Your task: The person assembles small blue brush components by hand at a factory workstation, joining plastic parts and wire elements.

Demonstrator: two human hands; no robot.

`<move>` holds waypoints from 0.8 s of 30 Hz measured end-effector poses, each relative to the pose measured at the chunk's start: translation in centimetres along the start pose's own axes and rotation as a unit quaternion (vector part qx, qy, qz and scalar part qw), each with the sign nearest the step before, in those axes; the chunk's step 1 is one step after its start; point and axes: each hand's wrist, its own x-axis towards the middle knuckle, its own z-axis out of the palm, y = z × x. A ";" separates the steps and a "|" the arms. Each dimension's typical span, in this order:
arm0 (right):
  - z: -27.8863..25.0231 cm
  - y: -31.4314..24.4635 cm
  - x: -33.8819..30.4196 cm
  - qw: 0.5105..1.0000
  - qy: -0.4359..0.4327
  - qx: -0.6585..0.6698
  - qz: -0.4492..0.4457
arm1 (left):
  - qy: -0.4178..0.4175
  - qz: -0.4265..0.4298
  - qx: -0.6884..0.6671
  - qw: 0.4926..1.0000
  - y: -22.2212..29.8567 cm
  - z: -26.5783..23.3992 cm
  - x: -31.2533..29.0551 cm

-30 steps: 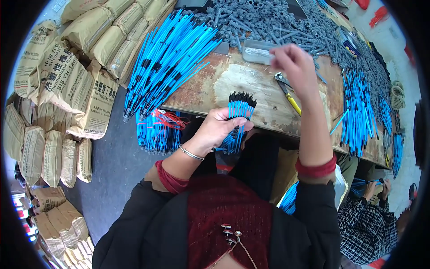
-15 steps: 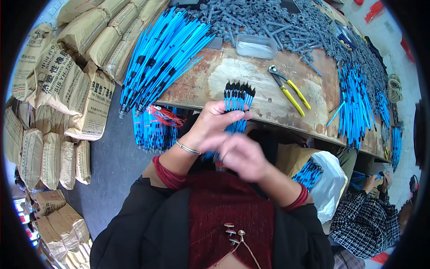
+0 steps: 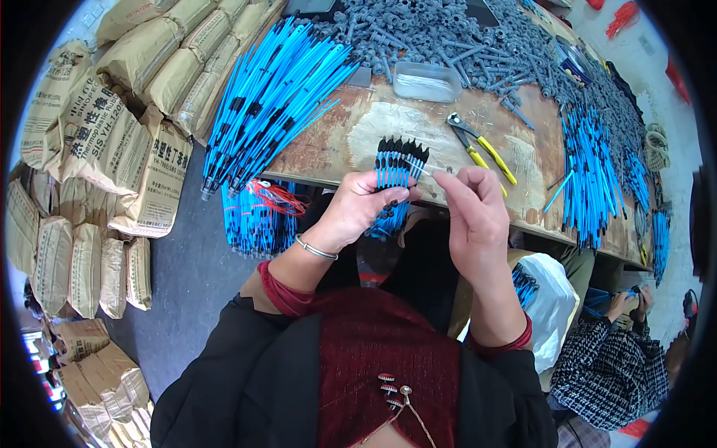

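Note:
My left hand point(image 3: 360, 207) is closed round a row of thin blue rods point(image 3: 393, 177) with black, pointed ends standing up. Their lower ends hang below my fingers, over the table's near edge. Close by on the right, my right hand point(image 3: 478, 216) pinches a thin pale pin point(image 3: 426, 172) between thumb and fingertips. The pin's far end meets the rightmost rods near their black parts; whether it goes into one is too small to tell. Farther off, a clear plastic box point(image 3: 428, 91) holds several similar pale pins.
Yellow-handled pliers point(image 3: 489, 158) lie on the worn wooden table point(image 3: 321, 153). Grey plastic fittings point(image 3: 448, 37) heap at the back. Blue rod bundles lie left point(image 3: 272, 97) and right point(image 3: 590, 172). Paper sacks point(image 3: 97, 142) stack at left. Another person point(image 3: 609, 366) works at lower right.
My right hand, blurred in front of my left wrist before, has moved right and up beside the rods' black ends, with the pale pin now visible. My left hand has barely moved.

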 end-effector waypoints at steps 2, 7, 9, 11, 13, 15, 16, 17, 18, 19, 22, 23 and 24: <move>0.0 0.0 -0.2 1.000 -0.004 -0.029 0.008 | 0.004 -0.010 -0.009 1.000 0.2 0.1 0.1; -0.1 0.2 -0.4 0.999 -0.003 -0.047 0.013 | 0.012 -0.023 -0.019 0.999 0.4 0.1 0.1; -0.1 0.2 -0.4 0.999 -0.002 -0.048 0.014 | 0.010 -0.020 -0.015 1.000 0.4 0.2 0.1; -0.1 0.2 -0.3 0.999 -0.001 -0.049 0.013 | 0.008 -0.012 -0.007 1.000 0.2 0.2 0.2; 0.0 0.3 -0.4 0.999 -0.001 -0.050 0.012 | 0.007 -0.008 -0.003 1.000 0.2 0.2 0.2; 0.0 0.5 -0.4 0.999 -0.001 -0.051 0.010 | 0.007 -0.012 -0.009 1.000 0.2 0.2 0.1; 0.1 0.5 -0.4 0.999 -0.001 -0.051 0.009 | 0.007 -0.014 -0.012 1.000 0.2 0.2 0.1; 0.1 0.5 -0.4 0.998 0.000 -0.058 0.006 | 0.008 -0.014 -0.012 1.000 0.1 0.2 0.1; 0.1 0.5 -0.4 0.998 0.001 -0.066 0.004 | 0.010 -0.011 -0.008 1.000 0.1 0.2 0.2; 0.0 0.5 -0.4 0.997 0.002 -0.074 0.001 | 0.012 -0.008 -0.004 1.000 0.0 0.2 0.2; -0.1 0.4 -0.4 0.997 0.000 -0.083 0.000 | 0.012 -0.004 -0.001 1.000 -0.3 0.1 0.2; -0.1 0.3 -0.3 0.996 -0.001 -0.086 -0.001 | 0.012 -0.002 -0.001 1.000 -0.4 0.1 0.2; 0.0 0.3 -0.4 0.996 -0.001 -0.087 -0.002 | 0.012 0.001 -0.001 1.000 -0.4 0.0 0.2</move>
